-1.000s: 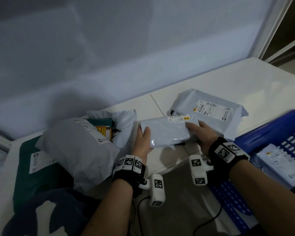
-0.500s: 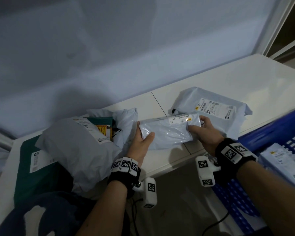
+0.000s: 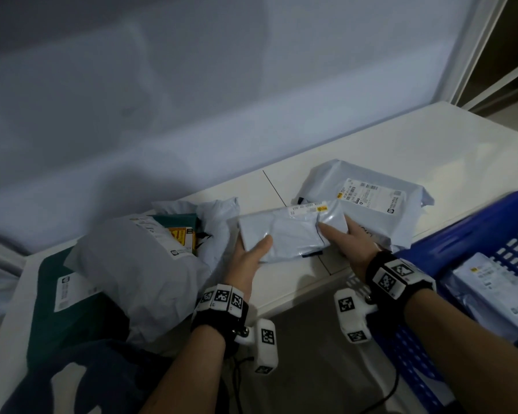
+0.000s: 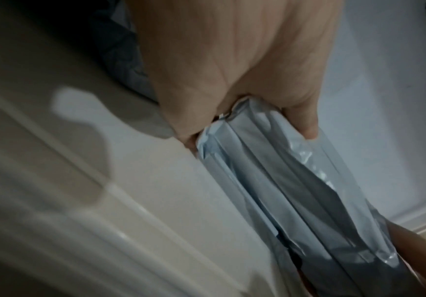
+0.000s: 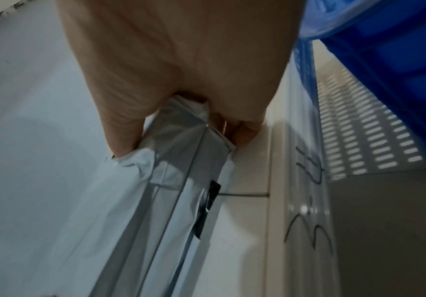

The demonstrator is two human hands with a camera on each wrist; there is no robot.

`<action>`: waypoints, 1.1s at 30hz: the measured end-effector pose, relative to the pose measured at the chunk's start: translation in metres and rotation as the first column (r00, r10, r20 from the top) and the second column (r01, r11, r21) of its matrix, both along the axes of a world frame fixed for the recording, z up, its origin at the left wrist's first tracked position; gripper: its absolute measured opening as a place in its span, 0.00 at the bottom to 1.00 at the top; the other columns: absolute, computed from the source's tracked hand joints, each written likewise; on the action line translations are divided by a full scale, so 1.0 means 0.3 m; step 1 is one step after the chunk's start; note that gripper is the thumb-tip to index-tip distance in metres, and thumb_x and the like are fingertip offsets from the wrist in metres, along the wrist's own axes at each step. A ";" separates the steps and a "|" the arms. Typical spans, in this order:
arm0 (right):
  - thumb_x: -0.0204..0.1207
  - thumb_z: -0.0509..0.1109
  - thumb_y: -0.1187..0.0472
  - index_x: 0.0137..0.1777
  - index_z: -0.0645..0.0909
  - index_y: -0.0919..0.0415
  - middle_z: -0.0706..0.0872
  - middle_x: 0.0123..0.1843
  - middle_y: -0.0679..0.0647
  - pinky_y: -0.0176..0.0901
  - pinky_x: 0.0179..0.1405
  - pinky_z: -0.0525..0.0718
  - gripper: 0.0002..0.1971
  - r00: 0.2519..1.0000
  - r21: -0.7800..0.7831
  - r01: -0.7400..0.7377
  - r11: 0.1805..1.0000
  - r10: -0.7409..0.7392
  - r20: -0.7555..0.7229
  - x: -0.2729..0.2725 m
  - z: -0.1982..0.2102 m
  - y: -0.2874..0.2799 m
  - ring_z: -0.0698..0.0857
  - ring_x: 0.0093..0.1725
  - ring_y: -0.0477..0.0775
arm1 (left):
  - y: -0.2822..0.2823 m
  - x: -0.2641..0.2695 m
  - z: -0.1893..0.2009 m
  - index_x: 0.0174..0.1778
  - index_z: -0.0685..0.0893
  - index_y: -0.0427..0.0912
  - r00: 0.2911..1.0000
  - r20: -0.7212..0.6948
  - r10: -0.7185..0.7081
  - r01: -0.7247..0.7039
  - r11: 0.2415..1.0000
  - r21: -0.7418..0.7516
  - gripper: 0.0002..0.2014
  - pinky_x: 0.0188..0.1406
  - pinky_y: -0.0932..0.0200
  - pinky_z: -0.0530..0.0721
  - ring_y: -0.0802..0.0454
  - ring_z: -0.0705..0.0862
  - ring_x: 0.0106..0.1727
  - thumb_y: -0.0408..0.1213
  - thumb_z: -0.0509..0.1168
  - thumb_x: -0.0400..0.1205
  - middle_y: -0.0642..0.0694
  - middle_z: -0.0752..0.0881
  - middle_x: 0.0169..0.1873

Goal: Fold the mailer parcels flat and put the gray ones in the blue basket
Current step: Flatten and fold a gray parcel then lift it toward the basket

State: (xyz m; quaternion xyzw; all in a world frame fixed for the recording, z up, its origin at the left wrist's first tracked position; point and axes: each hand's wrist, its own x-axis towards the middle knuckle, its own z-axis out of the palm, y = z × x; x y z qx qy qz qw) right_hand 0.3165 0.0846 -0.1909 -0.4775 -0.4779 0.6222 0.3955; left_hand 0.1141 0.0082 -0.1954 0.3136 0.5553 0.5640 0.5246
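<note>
Gripping the folded pale-gray plastic mailer parcel (image 3: 284,234) at each end above the white table (image 3: 401,144), left hand (image 3: 248,258) and right hand (image 3: 350,237) should pinch firmly, carrying it level into the blue slotted plastic basket (image 3: 467,234).

Folded gray mailer (image 3: 284,234) held over white table (image 3: 401,144), left hand (image 3: 247,258) gripping one end, right hand (image 3: 349,240) the other. Behind mailer, larger gray parcel (image 3: 371,201); right of mailer, blue basket (image 3: 461,234); left of mailer, crumpled parcels (image 3: 138,270).
</note>
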 end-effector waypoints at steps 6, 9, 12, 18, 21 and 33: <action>0.80 0.71 0.58 0.69 0.77 0.53 0.89 0.60 0.52 0.40 0.48 0.89 0.18 0.949 -0.037 0.111 0.993 -0.117 -0.293 -0.052 0.092 -0.007 0.88 0.56 0.50 | 0.065 0.017 0.057 0.73 0.77 0.56 0.980 0.175 0.099 -0.115 0.990 0.079 0.24 0.55 0.51 0.88 0.47 0.84 0.67 0.32 0.69 0.82 0.48 0.85 0.67; 0.79 0.72 0.61 0.70 0.77 0.58 0.89 0.61 0.56 0.46 0.56 0.88 0.19 0.921 -0.051 0.156 0.986 -0.164 -0.354 -0.065 0.099 -0.004 0.88 0.59 0.55 | 0.099 0.029 0.078 0.78 0.74 0.46 0.969 0.211 0.130 -0.162 0.976 0.144 0.28 0.56 0.52 0.88 0.46 0.84 0.68 0.29 0.69 0.82 0.44 0.85 0.68; 0.78 0.73 0.65 0.69 0.79 0.60 0.90 0.59 0.56 0.48 0.58 0.87 0.19 0.893 -0.057 0.208 0.977 -0.213 -0.397 -0.070 0.113 0.005 0.89 0.57 0.55 | 0.107 0.052 0.078 0.77 0.74 0.42 0.954 0.263 0.143 -0.185 0.973 0.141 0.27 0.63 0.50 0.85 0.45 0.84 0.68 0.29 0.69 0.81 0.42 0.85 0.68; 0.78 0.73 0.67 0.74 0.74 0.65 0.86 0.66 0.64 0.54 0.64 0.85 0.25 0.792 -0.149 0.227 0.962 -0.271 -0.548 -0.076 0.131 0.042 0.86 0.64 0.62 | 0.108 0.105 0.082 0.75 0.76 0.41 0.941 0.328 0.083 -0.131 0.983 0.127 0.22 0.66 0.50 0.84 0.47 0.85 0.67 0.28 0.66 0.84 0.43 0.86 0.67; 0.81 0.70 0.64 0.74 0.74 0.66 0.85 0.68 0.63 0.57 0.65 0.83 0.23 0.742 -0.223 0.208 0.952 -0.302 -0.599 -0.080 0.143 0.055 0.85 0.66 0.62 | 0.105 0.124 0.090 0.76 0.75 0.44 0.953 0.302 -0.040 -0.003 0.990 0.140 0.24 0.56 0.56 0.88 0.48 0.86 0.66 0.25 0.65 0.84 0.44 0.87 0.66; 0.82 0.67 0.52 0.71 0.76 0.68 0.88 0.63 0.61 0.59 0.65 0.83 0.24 0.772 -0.233 0.221 0.947 -0.316 -0.552 -0.088 0.176 0.059 0.87 0.62 0.59 | 0.076 0.120 0.080 0.77 0.70 0.52 0.970 0.155 -0.187 0.185 0.982 0.030 0.34 0.62 0.52 0.86 0.51 0.85 0.67 0.28 0.74 0.77 0.49 0.85 0.68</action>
